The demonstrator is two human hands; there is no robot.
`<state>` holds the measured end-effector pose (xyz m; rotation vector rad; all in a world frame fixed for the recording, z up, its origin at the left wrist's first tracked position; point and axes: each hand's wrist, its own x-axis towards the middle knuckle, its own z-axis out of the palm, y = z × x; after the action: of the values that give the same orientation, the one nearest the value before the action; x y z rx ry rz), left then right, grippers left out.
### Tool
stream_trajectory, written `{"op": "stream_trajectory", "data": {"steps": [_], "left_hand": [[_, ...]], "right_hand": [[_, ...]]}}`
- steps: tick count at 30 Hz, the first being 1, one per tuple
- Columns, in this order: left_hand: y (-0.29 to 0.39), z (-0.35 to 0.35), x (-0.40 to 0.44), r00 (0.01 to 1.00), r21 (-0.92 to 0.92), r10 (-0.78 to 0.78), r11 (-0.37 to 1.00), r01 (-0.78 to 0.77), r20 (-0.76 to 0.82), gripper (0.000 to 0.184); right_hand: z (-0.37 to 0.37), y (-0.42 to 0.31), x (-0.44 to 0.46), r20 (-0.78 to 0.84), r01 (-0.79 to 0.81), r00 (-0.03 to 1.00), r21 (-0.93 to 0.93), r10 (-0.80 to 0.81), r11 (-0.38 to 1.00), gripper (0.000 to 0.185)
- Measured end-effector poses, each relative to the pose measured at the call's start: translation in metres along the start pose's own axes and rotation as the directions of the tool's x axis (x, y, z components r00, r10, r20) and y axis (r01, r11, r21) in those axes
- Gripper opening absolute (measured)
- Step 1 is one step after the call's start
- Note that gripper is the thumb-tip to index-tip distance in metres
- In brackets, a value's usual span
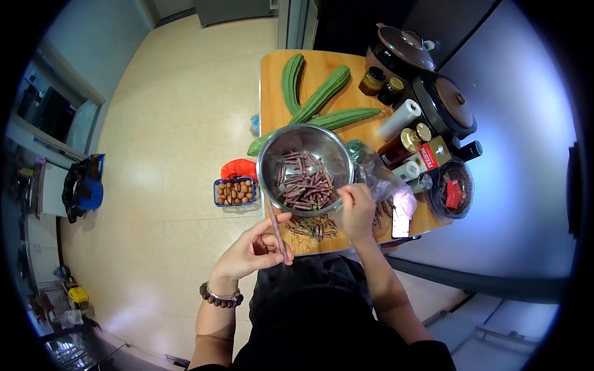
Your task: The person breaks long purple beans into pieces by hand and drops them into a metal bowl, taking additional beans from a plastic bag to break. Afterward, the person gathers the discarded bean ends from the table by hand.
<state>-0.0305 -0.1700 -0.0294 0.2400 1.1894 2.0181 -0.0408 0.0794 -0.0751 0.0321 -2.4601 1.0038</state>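
A steel bowl [341,153] near the table's front edge holds many short pieces of purple bean pods. Below its left rim my left hand [257,247], with a beaded bracelet at the wrist, grips a long purple bean [276,230] that points up to the rim. My right hand [357,209] is at the bowl's lower right rim, fingers curled together; whatever may be between them is too small to make out. Between the bowl and the table edge lies a pile of thin bean trimmings [312,227].
Green ridged gourds [322,93] lie behind the bowl. Jars, bottles, a plastic roll [399,119], cookers [442,102] and a dark basket [465,188] crowd the right. A phone [401,226] sits at the front right. A blue basket of round brown items [235,192] stands at left on the floor.
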Motion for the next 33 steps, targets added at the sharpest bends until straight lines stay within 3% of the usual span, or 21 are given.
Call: {"op": "stream_trajectory", "data": {"steps": [2,4,8,10,12,14,16,18,19,20,22,24,26,27,31,33], "left_hand": [[-0.001,-0.003,0.000,0.999,0.026,0.019,0.999,-0.018,-0.031,0.075],[-0.002,-0.005,0.003,0.998,0.055,0.034,0.998,-0.031,-0.047,0.078],[-0.014,-0.006,0.018,0.988,0.149,0.103,0.985,-0.084,-0.119,0.077],[-0.020,-0.006,0.022,0.982,0.199,0.125,0.975,-0.096,-0.138,0.076],[-0.022,-0.004,0.027,0.984,0.352,0.101,0.935,-0.043,-0.149,0.076],[-0.021,0.004,0.030,0.982,0.364,0.099,0.931,-0.035,-0.159,0.073],[-0.023,0.003,0.033,0.977,0.376,0.104,0.926,-0.028,-0.184,0.071],[-0.030,-0.005,0.037,0.899,0.373,0.322,0.906,-0.201,-0.297,0.058],[-0.028,-0.003,0.037,0.871,0.216,0.310,0.946,-0.243,-0.381,0.034],[-0.031,-0.004,0.038,0.869,0.214,0.309,0.946,-0.242,-0.385,0.034],[-0.036,-0.006,0.042,0.803,0.306,0.360,0.923,-0.232,-0.475,0.015],[-0.037,-0.009,0.044,0.786,0.321,0.351,0.925,-0.205,-0.510,0.010],[-0.042,-0.016,0.046,0.851,-0.183,0.040,0.970,-0.158,-0.524,0.013],[-0.039,-0.014,0.048,0.869,-0.309,-0.049,0.943,-0.121,-0.492,0.016],[-0.038,-0.012,0.051,0.905,-0.513,-0.120,0.850,-0.119,-0.408,0.017],[-0.044,-0.018,0.055,0.892,-0.596,-0.160,0.791,-0.141,-0.423,0.019]], "right_hand": [[0.000,0.004,-0.012,-0.019,-0.038,0.999,-0.031,0.038,0.999,0.006],[0.001,0.002,-0.031,0.426,0.058,0.902,0.035,-0.068,0.998,0.013],[0.019,-0.003,-0.040,0.450,0.165,0.877,0.041,-0.166,0.985,0.019],[0.010,-0.034,-0.017,0.448,-0.103,0.894,0.260,-0.025,0.960,0.022],[0.007,-0.055,-0.005,0.454,-0.173,0.891,0.329,0.006,0.929,0.020],[0.011,-0.064,-0.001,0.528,-0.244,0.849,0.403,-0.006,0.882,0.017],[0.020,-0.061,-0.004,0.445,-0.190,0.896,0.386,-0.002,0.903,0.014],[0.023,-0.058,-0.006,0.372,0.032,0.922,0.203,-0.107,0.979,0.011],[0.023,-0.059,-0.006,0.375,0.032,0.921,0.204,-0.109,0.978,0.011],[0.022,-0.061,-0.007,0.362,0.111,0.918,0.155,-0.161,0.982,0.011],[0.021,-0.066,-0.007,0.355,0.193,0.909,0.106,-0.219,0.975,0.011],[0.023,-0.070,-0.006,0.258,0.366,0.895,0.038,-0.363,0.930,0.015],[0.029,-0.070,-0.007,0.194,0.414,0.891,0.025,-0.411,0.910,0.016],[0.031,-0.068,-0.008,0.128,0.458,0.881,0.010,-0.455,0.889,0.017],[0.028,-0.064,-0.006,-0.038,0.485,0.874,0.111,-0.484,0.867,0.019],[0.017,-0.063,-0.003,-0.190,0.395,0.910,0.133,-0.368,0.909,0.017]]}}
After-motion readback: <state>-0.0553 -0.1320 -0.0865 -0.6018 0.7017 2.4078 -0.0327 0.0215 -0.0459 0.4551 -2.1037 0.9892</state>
